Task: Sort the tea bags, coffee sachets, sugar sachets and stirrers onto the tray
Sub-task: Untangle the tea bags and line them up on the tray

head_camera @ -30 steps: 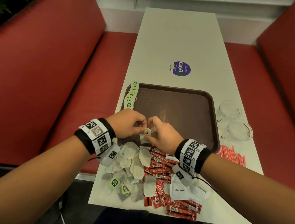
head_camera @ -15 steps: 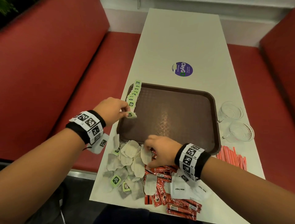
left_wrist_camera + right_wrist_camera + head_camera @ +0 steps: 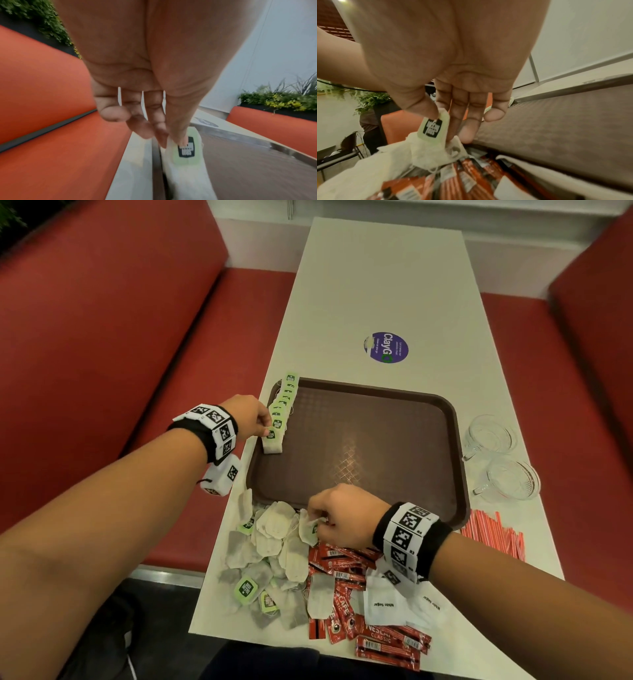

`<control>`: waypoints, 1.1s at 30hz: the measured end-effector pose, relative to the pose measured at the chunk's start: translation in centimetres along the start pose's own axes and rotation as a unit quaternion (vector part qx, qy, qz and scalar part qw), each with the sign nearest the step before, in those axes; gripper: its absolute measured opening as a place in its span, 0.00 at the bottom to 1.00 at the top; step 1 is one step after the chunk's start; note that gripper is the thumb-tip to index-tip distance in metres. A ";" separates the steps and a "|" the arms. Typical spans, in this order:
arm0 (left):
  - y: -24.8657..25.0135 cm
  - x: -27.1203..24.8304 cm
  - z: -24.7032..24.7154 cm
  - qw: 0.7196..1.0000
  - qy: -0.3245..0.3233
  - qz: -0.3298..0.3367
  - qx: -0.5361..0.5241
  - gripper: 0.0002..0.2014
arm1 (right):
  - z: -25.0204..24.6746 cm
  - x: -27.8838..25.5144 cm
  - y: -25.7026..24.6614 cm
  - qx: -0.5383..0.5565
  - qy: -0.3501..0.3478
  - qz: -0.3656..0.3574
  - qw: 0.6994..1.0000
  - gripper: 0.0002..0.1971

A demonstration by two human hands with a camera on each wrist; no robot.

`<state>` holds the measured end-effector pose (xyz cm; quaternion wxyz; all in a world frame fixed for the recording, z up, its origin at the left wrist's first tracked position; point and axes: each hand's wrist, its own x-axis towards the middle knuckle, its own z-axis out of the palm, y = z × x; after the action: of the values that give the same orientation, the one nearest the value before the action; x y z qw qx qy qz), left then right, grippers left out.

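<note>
My left grip (image 3: 255,417) pinching tea bag (image 3: 272,440) onto row at tray (image 3: 359,446) left edge; right grip (image 3: 337,517) pinching next bag (image 3: 308,529) from bench pile. Coffee sachets (image 3: 346,570), sugar sachets (image 3: 383,601), stirrers (image 3: 493,532) unsorted.

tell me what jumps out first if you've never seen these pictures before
The big brown tray in the middle of the white table is nearly bare, with only a neat row of tea bags along its left edge, where the left hand sets down another. Nearer the person lies a jumbled heap of pale tea bags and red coffee sachets; the right hand pinches a tea bag tag there.
</note>
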<state>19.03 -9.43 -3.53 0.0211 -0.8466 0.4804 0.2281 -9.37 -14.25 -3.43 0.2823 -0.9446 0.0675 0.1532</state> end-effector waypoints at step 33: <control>5.5 -3.1 -0.5 0.994 0.041 0.074 -0.073 0.16 | -1.8 0.5 1.6 0.069 0.133 0.009 0.989 0.08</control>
<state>13.37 -10.00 -0.78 -0.0780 -0.8165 0.5244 0.2285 -8.79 -16.63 -3.02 0.3338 -0.9342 0.1236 0.0242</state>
